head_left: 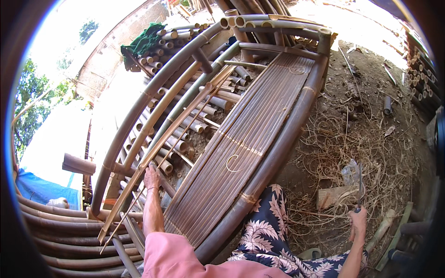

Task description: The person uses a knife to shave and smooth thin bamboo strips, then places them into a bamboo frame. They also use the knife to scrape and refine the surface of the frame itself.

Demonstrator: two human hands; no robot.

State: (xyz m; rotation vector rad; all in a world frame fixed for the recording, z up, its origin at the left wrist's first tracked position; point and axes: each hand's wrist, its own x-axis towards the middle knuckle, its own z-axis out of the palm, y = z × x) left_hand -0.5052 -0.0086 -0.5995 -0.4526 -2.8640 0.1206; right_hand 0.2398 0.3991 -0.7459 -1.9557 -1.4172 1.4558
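A dark bamboo bench (278,153) with a curved frame stretches away in front of me. Dark narrow slats (236,139) cover part of its seat, and a pale curled shaving (234,163) lies on them. Over the open part of the frame, left of the slats, runs a long split bamboo strip (178,121). My left hand (151,178) is closed on that strip near its lower part. A thinner bamboo strip (174,147) lies alongside. Low at the right, my right hand (358,221) is closed round the handle of a knife (360,187), whose blade points up and away from me.
Cut bamboo tubes (178,143) lie in a pile behind and under the bench. Thin shavings (333,153) litter the ground at right, around a wood block (336,196). Curved bamboo poles (69,236) are stacked at lower left. More tubes (422,81) stand stacked far right.
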